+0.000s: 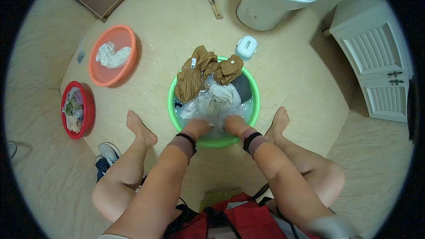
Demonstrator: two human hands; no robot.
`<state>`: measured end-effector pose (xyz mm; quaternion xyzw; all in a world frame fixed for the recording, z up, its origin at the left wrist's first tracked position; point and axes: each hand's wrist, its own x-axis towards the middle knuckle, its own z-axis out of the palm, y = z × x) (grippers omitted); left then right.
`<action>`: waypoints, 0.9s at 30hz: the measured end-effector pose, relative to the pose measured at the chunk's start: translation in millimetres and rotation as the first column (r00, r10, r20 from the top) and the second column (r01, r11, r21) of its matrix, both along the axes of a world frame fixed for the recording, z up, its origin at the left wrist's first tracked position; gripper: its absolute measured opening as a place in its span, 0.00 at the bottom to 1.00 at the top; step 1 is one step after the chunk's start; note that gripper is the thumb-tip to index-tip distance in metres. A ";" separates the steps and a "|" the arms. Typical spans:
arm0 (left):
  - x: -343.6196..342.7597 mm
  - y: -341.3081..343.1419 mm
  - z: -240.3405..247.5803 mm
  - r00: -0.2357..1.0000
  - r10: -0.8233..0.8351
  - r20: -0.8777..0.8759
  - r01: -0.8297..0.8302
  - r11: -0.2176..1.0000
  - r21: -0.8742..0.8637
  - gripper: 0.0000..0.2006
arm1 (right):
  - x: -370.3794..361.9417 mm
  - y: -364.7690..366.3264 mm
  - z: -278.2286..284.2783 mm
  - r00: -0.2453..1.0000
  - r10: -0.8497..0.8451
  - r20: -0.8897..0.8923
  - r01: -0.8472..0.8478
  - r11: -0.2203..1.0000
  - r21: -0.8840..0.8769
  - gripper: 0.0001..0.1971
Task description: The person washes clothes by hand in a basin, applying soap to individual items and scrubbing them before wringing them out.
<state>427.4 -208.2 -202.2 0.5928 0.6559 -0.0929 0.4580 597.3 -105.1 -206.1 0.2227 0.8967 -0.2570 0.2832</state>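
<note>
Between my feet stands a green basin (253, 119) of cloudy water with wet laundry in it. My left hand (198, 127) and my right hand (234, 125) are both down in the water at the basin's near side. Splashing water and blur hide the fingers of both. Directly in front of them is a white garment (223, 96), partly under water; I cannot make out whether either hand grips it. A brown garment (189, 84) is heaped over the far left rim, its folds reaching along the back. Dark grey cloth (242, 88) lies at the right inside the basin.
A white and blue soap box (246, 47) sits just beyond the basin. Farther off are a wooden brush (214, 5) and the toilet (265, 9). At left stand an orange basin (128, 64) and a red basin (90, 110), both holding clothes. A white cabinet (372, 48) is at right.
</note>
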 end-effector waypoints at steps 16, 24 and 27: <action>-32.6 10.6 382.5 0.116 0.338 0.934 -0.837 0.539 -0.091 0.23 | 13.0 16.4 391.0 0.190 -0.937 -0.293 0.148 0.323 -0.935 0.09; 16.9 -3.4 352.5 0.629 0.160 0.761 -0.659 0.629 0.412 0.28 | -12.2 -13.4 343.2 0.185 -0.661 -0.728 0.159 0.751 -0.641 0.09; 28.8 -9.2 312.9 0.579 0.244 0.778 -0.694 0.648 0.314 0.27 | -17.8 -7.9 315.5 0.412 -0.404 -0.817 0.233 0.913 -0.335 0.11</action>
